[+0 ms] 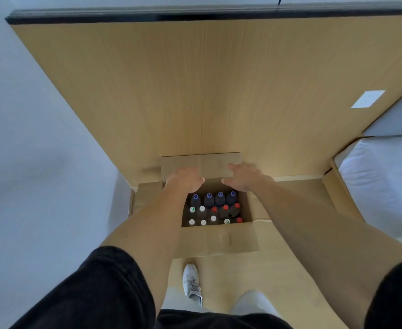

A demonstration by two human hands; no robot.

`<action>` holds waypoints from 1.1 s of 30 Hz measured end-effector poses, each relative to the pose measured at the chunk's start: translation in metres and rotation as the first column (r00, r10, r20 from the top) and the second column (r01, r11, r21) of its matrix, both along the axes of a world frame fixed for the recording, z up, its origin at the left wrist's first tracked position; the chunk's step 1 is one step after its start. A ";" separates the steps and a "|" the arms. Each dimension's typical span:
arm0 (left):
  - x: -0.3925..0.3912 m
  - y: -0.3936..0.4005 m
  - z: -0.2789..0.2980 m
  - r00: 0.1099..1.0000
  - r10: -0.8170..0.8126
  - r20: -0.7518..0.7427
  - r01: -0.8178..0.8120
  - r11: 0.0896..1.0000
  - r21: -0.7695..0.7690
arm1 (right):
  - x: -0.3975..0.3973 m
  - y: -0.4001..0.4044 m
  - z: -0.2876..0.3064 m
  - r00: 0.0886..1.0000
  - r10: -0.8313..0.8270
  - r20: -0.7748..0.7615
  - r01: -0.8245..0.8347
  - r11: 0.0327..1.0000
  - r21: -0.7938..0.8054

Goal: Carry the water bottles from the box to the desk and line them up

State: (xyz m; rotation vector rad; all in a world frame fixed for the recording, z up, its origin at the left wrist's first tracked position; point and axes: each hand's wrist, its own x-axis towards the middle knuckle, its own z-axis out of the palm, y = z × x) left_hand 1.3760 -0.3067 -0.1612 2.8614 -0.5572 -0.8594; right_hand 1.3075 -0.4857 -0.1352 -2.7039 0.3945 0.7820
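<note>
An open cardboard box stands on the floor against a wooden wall panel. Inside it stand several water bottles seen from above, with purple, red, white and green caps. My left hand and my right hand both rest with fingers spread on the far flap of the box, which stands up against the panel. Neither hand holds a bottle.
A wooden wall panel rises behind the box, with a white socket plate at the right. A bed with white sheets is at the right. A white wall is at the left. My white shoe stands before the box.
</note>
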 end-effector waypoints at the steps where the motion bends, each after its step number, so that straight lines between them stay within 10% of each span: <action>1: 0.008 0.000 -0.005 1.000 0.004 -0.012 -0.005 1.000 -0.014 | 0.007 0.000 -0.003 1.000 0.005 -0.004 -0.005 1.000 -0.004; 16: 0.077 -0.025 -0.123 0.994 0.031 -0.101 -0.033 0.999 -0.019 | 0.079 -0.033 -0.151 0.991 0.051 -0.127 -0.043 0.997 0.070; 33: 0.092 -0.007 -0.383 0.960 0.122 -0.252 -0.111 0.992 0.059 | 0.083 -0.053 -0.419 0.959 0.066 -0.274 -0.027 0.989 0.146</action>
